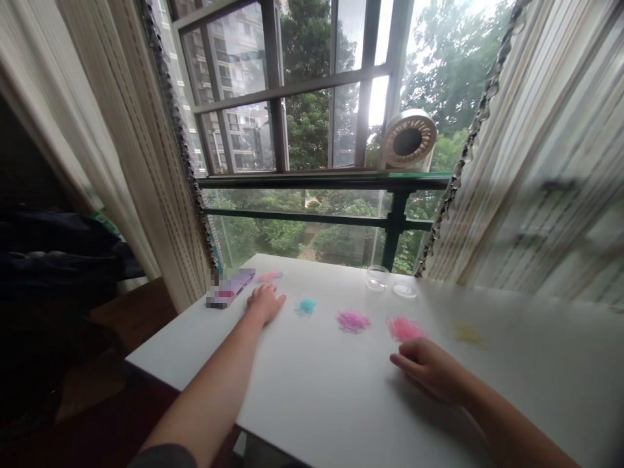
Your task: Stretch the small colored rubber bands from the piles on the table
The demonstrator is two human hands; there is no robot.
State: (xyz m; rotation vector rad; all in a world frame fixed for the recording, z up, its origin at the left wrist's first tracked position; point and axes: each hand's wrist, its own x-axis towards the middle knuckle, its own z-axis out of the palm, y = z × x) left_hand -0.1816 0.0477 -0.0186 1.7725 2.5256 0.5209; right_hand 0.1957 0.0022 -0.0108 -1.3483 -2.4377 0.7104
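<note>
My left hand (266,303) rests on the white table with its fingers apart, between a pinkish pile (270,276) and a small blue pile (306,307). It holds nothing visible. My right hand (426,365) is closed just in front of a bright pink pile (404,329), fingers curled in; whatever it may hold is hidden. A purple pile (353,321) of thin strands lies between the hands. Farther right is a blurred yellow pile (468,333). Behind the piles stand a clear round container (377,278) and a flat clear lid (404,290).
A purple box-like item (231,288) lies at the left of the white table (302,390). Beyond the far edge are a green railing and window, with a round white fan (410,139). Curtains hang on both sides. Dark items are piled at the far left.
</note>
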